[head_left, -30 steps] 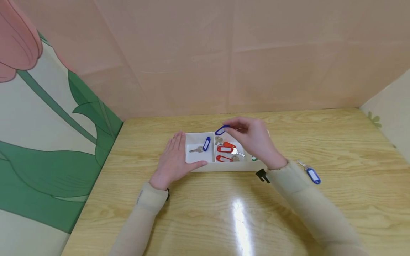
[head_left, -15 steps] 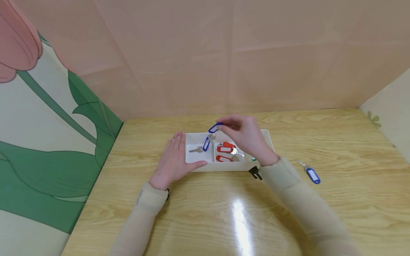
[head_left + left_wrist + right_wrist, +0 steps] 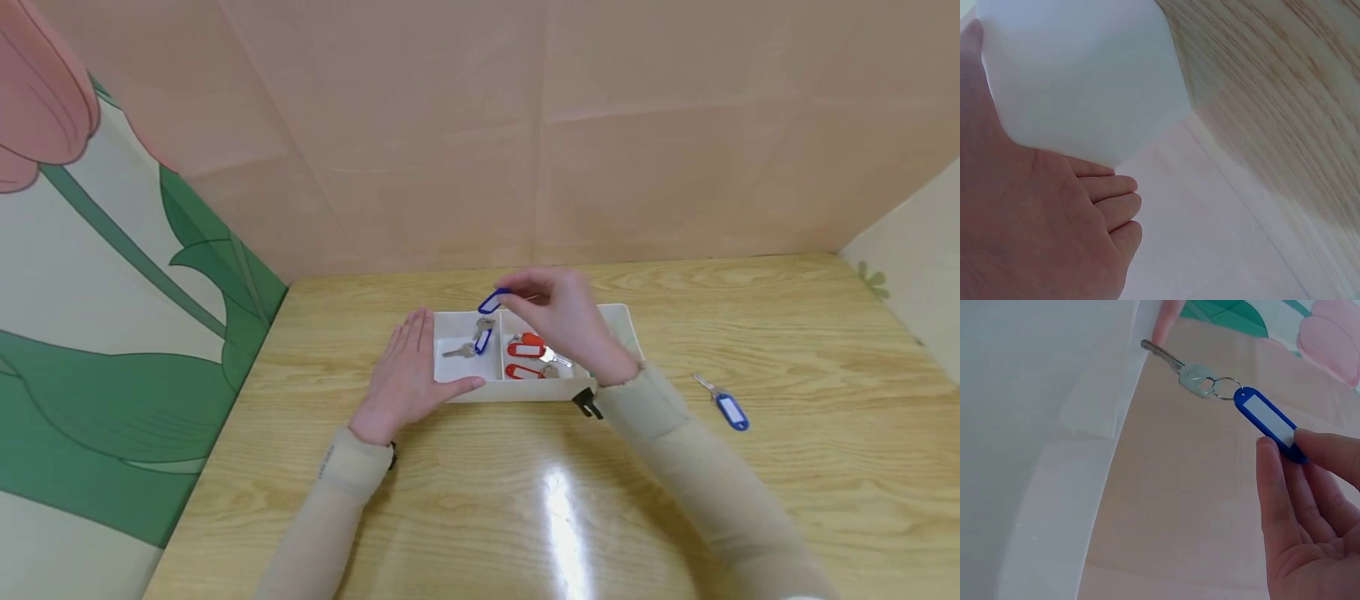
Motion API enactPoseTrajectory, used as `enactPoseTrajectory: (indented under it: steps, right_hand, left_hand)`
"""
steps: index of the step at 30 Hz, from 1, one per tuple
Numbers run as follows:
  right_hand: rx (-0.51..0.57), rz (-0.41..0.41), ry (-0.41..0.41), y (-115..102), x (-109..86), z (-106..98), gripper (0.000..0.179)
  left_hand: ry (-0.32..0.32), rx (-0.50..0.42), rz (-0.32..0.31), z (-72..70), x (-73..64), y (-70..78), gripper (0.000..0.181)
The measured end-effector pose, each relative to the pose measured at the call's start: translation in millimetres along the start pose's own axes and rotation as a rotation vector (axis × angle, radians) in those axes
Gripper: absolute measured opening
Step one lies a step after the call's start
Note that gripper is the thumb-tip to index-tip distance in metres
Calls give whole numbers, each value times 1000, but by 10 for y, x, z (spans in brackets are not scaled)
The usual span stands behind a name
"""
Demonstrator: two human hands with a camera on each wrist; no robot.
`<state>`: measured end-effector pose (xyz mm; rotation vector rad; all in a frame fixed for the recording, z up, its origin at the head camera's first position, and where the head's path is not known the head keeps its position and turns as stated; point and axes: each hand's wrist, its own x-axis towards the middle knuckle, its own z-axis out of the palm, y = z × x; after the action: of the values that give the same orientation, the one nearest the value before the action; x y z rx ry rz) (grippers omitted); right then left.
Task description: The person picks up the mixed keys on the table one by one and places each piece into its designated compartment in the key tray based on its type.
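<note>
My right hand [image 3: 558,317] pinches a blue key tag [image 3: 492,301] between thumb and fingers. From the tag's ring a silver key [image 3: 1196,380] dangles, over the left compartment of the white divided box [image 3: 540,390] in the head view. Inside that compartment lies another key [image 3: 460,351] with a blue tag [image 3: 483,341]. My left hand [image 3: 405,375] lies along the box's left end, fingers straight and thumb over the front rim; its palm faces the box wall [image 3: 1079,81] in the left wrist view.
The middle compartment holds keys with red tags [image 3: 527,351]. Right of the box, a key with a blue tag [image 3: 732,412] lies on the wooden table [image 3: 465,500]. A pink wall [image 3: 450,167] rises behind, and a flower-painted panel [image 3: 112,400] stands at the left.
My right hand has moved left with the tag and key, from above the middle compartment to above the left one. My left hand has stayed in place.
</note>
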<state>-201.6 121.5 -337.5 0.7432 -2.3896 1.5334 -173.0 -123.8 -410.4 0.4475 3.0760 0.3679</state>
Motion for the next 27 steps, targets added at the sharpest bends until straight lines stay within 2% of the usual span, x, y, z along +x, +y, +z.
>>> enactPoseTrajectory:
  steps: [6, 9, 27]
  right_hand:
    - [-59, 117, -103, 53, -11, 15, 23]
    - [-74, 151, -134, 66, -30, 5, 26]
    - [-82, 133, -116, 65, -130, -136, 30]
  left_hand:
    - [-6, 2, -3, 0, -1, 14, 134]
    - [-5, 2, -1, 1, 0, 18, 135]
    - [8, -10, 0, -4, -8, 15, 135]
